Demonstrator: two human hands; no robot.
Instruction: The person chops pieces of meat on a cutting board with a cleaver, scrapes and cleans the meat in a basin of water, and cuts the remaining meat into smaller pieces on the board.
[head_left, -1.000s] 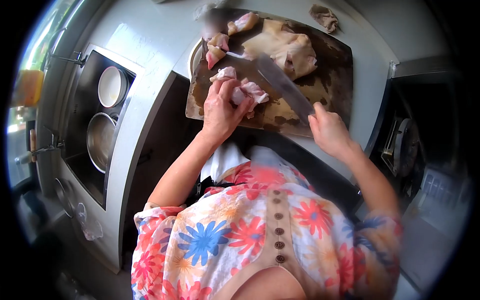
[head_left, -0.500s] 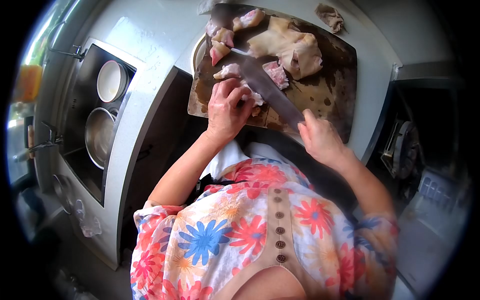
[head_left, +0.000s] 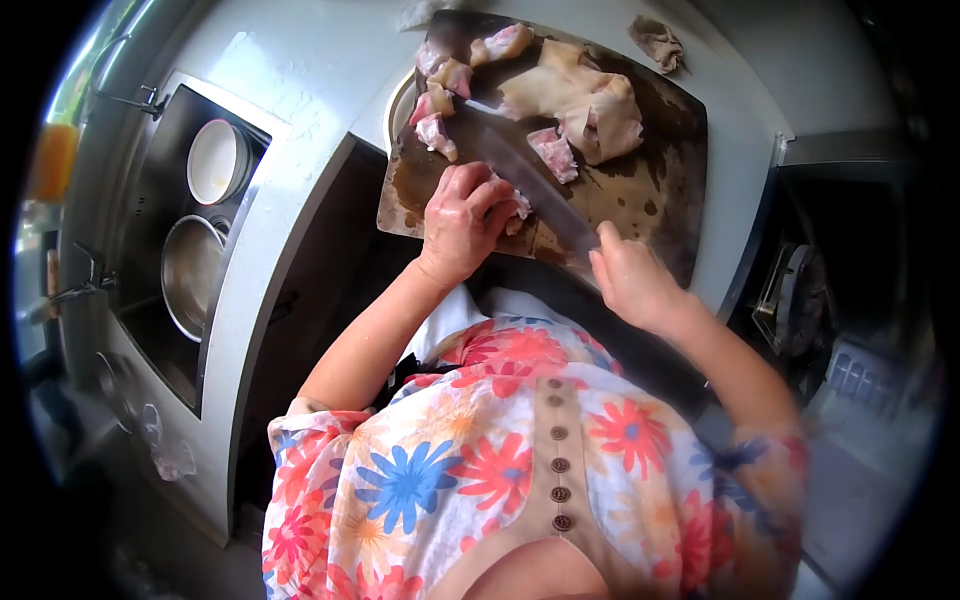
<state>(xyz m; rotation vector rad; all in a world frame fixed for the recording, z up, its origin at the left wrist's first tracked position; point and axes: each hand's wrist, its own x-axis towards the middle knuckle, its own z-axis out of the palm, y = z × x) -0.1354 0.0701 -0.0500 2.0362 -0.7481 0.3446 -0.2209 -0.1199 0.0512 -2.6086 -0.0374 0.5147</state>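
Note:
On the dark cutting board (head_left: 640, 210), my left hand (head_left: 463, 220) has its fingers curled over a piece of meat (head_left: 521, 204), mostly hidden beneath them. My right hand (head_left: 637, 277) grips the handle of a cleaver (head_left: 540, 190), whose blade lies just right of my left fingers and is slightly blurred. A cut pink piece (head_left: 553, 155) rests beyond the blade. Several chunks of meat with skin (head_left: 436, 102) line the board's left side. A large pale piece with skin (head_left: 585, 100) lies at the board's far middle.
A crumpled brown cloth (head_left: 656, 43) is on the counter behind the board. At the left, a sink (head_left: 150, 230) holds a white bowl (head_left: 215, 165) and a metal pot (head_left: 190, 275). A stove (head_left: 800, 300) is at the right. A round white rim shows under the board's left edge.
The cleaver has swung down beside my left hand. One pink piece now lies apart to its right, and another sits with the chunks at the left.

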